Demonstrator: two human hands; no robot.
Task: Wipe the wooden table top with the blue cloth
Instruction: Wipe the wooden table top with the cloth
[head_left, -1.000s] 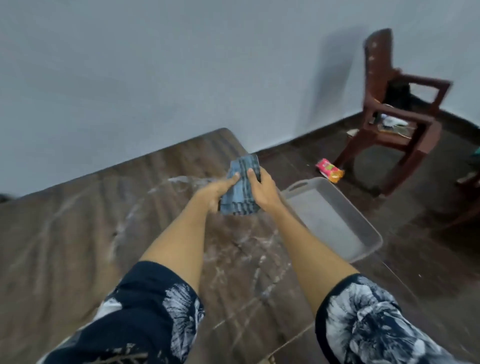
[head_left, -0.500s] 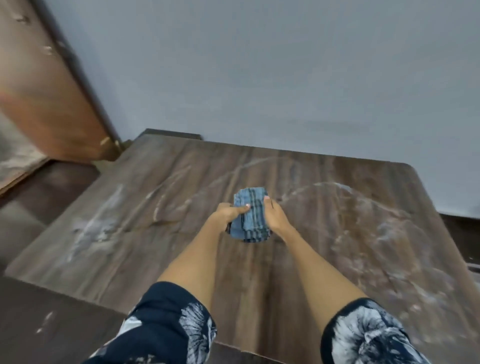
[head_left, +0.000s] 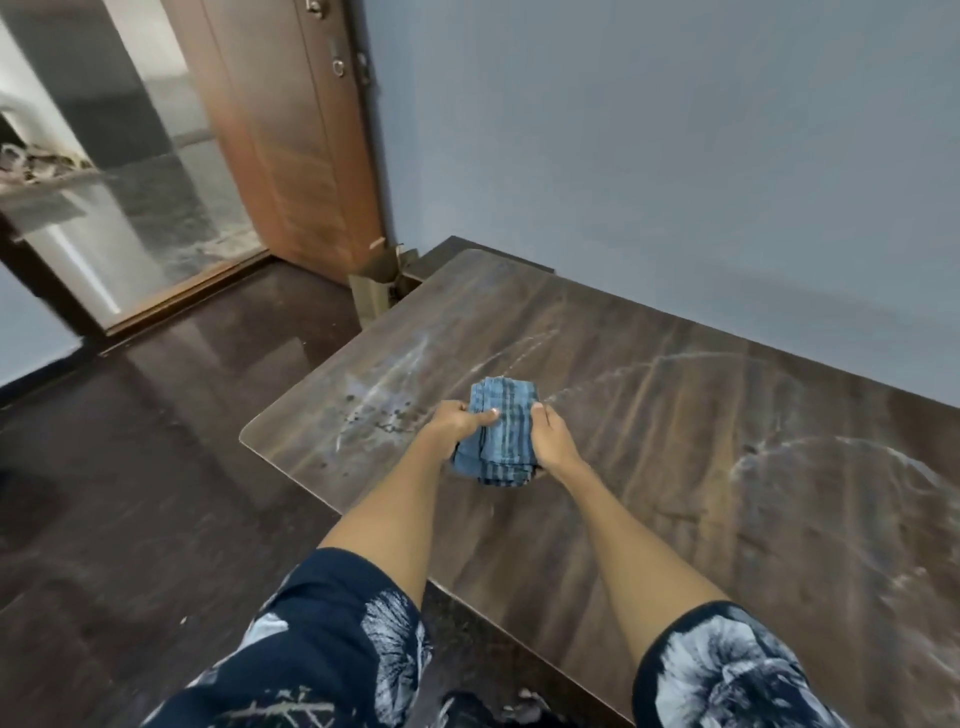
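a: where is the blue cloth (head_left: 503, 432)?

b: folded into a thick pad, held in front of the person over the wooden table top (head_left: 675, 441), towards its left end. whether its underside touches the wood cannot be told from this angle.

a: and the hands?

b: both are on it. the left hand (head_left: 457, 427) grips the left edge, thumb laid across the upper face and fingers curled beneath. the right hand (head_left: 551, 439) clasps the right edge, thumb on top near the far corner, the rest of the fingers hidden under the fabric. so each hand is clamped on the cloth, one to a side, with the striped fabric showing between them.

a: what does the table surface look like?

b: dark wood grain with pale, whitish smears in sweeping arcs. one arc runs from just beyond the cloth towards the right; another curls round near the right edge. dark specks and a pale patch lie just left of the left hand, near the rounded corner.

a: anything else about the person?

b: bare forearms reaching out from dark sleeves (head_left: 363, 649) with a white print.

a: and around the table?

b: a plain blue-grey wall (head_left: 675, 156) behind it, a brown wooden door (head_left: 291, 145) standing at the far left, and a dark glossy floor (head_left: 130, 493) to the left of the table.
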